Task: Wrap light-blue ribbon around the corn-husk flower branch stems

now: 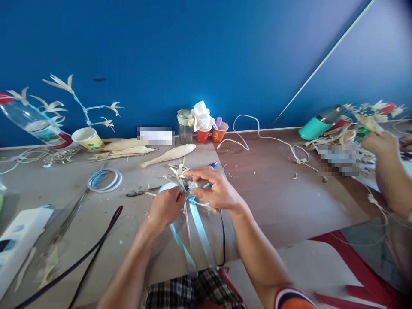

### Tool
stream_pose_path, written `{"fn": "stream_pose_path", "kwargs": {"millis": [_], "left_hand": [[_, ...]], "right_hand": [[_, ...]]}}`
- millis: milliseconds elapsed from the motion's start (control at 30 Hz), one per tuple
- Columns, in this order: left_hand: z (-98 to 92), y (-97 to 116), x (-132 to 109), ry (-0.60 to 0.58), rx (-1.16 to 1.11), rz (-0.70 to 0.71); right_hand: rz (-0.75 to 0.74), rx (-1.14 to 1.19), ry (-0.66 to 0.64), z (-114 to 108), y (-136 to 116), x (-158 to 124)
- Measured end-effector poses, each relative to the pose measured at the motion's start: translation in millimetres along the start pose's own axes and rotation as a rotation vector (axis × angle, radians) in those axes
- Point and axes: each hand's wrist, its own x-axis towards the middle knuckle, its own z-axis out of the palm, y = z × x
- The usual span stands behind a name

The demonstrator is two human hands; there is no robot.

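My left hand (pixel 169 205) is closed, its fingertips pinched at the stem of a pale corn-husk flower (pixel 179 172). From the other side, my right hand (pixel 214 189) curls its thumb and index finger around light-blue tape (pixel 200 229) at the same stem. That tape hangs in a long loop over the table edge to my lap. Just behind my left hand shows part of a tape roll (pixel 168 186). A thin pale stick points down below my fingers. The exact contact of my fingertips is partly hidden.
Husk bundles (pixel 169 155) lie behind my hands, near a glass jar (pixel 185 126) and red paper cups (pixel 219 131). Tape rings (pixel 104 180), wires and a black strap (pixel 103 234) are at left. Finished flower stems stand in a yellow cup (pixel 87 138). Another person's hand (pixel 383 143) works at right.
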Motion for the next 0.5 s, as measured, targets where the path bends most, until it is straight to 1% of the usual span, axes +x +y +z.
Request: {"fn": "stream_pose_path", "kwargs": {"millis": [67,200,367,433,500], "left_hand": [[-2.1,-1,-2,0.021,0.027,-0.006],[-8.3,-2,-6,0.066,0.090,-0.031],[-24.1,1,-18,0.142,0.218,-0.075],[-32.5,2,-26,0.192,0.273,-0.085],[-40.2,4,-34,0.272,0.327,-0.093]], "right_hand": [[-0.047,-0.153,0.019,0,-6,-1],[-0.067,-0.389,0.022,-3,-16,-6],[-0.146,-0.510,0.019,-10,-30,-12],[-0.170,-0.544,-0.016,-13,-37,-14],[-0.210,-0.566,-0.075,-15,-46,-16]]}}
